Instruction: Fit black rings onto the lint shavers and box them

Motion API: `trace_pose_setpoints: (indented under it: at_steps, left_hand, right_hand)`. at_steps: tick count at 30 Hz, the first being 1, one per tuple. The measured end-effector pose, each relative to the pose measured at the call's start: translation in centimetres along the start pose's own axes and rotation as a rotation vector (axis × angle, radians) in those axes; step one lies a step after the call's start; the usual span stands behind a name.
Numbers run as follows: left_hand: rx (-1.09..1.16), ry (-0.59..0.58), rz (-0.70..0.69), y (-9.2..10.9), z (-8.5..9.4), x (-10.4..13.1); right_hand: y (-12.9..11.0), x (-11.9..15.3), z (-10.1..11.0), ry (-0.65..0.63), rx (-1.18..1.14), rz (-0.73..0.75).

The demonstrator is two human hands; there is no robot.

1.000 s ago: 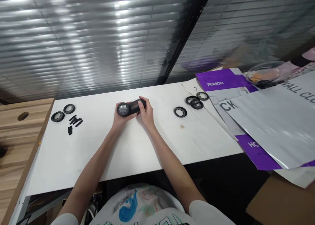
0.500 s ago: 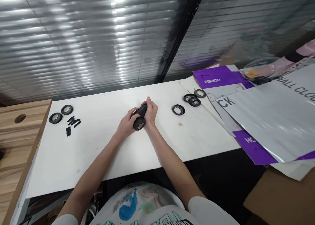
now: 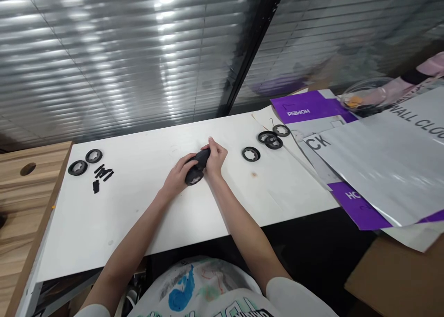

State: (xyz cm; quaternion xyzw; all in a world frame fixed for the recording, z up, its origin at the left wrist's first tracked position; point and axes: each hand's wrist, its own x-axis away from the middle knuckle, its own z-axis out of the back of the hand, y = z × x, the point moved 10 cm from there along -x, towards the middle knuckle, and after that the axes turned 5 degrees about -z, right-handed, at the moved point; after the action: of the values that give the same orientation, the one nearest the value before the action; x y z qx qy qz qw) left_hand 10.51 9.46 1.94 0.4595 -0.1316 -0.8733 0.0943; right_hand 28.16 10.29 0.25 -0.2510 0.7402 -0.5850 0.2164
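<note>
Above the middle of the white table, both hands hold a black rounded part (image 3: 194,176); a light, notched opening shows in its round near end. My left hand (image 3: 180,171) is closed around its left side, thumb laid across the top. On the far right side my right hand (image 3: 215,157) grips the same part, its fingers curled and its thumb pointing up. The palms and fingers hide much of the part, so I cannot tell whether it is one piece or several. Closest to the right hand lies a black ring (image 3: 251,154) with a star-shaped opening.
Two black rings (image 3: 77,168) and several small black strips (image 3: 103,172) lie at left. More rings (image 3: 274,143) overlap at right, beside purple-and-white printed sheets (image 3: 314,108). Behind these, another person's pink-sleeved arm (image 3: 391,88) reaches to a clear bowl (image 3: 364,88). Blinds (image 3: 132,58) stand behind the table (image 3: 156,152).
The black part has tilted slightly in my hands. My right hand has shifted a little to the right and its fingers have moved along the part; the left hand keeps its grip.
</note>
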Motion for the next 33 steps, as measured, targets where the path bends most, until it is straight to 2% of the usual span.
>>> trace_pose_setpoints:
  at_steps: [7,11,15,18,24,27,33]
  left_hand:
    - [0.021,-0.05,0.046,-0.3,0.0,-0.2]
    - [0.029,-0.074,0.044,-0.4,-0.3,-0.4]
    - [0.015,-0.118,0.043,-0.5,-1.2,-0.1]
    - [-0.002,-0.157,0.071,-0.8,-1.8,0.2]
    - [-0.031,-0.127,0.038,-0.4,-1.1,0.0]
    - [-0.023,-0.141,0.038,-0.4,-1.0,0.0]
    - [-0.055,-0.204,0.111,-1.2,-1.6,0.4]
  right_hand:
    - [1.9,-0.6,0.1,0.023,-0.045,-0.143]
    - [2.2,-0.6,-0.1,0.022,-0.061,-0.19]
    - [1.6,-0.7,-0.3,-0.026,-0.011,-0.157]
    - [1.1,-0.5,-1.1,-0.124,0.044,-0.102]
    - [0.1,0.3,-2.7,-0.288,0.094,-0.005]
    - [-0.1,0.4,-2.9,-0.32,0.101,0.034]
    - [1.0,0.1,-3.2,-0.35,0.175,0.024]
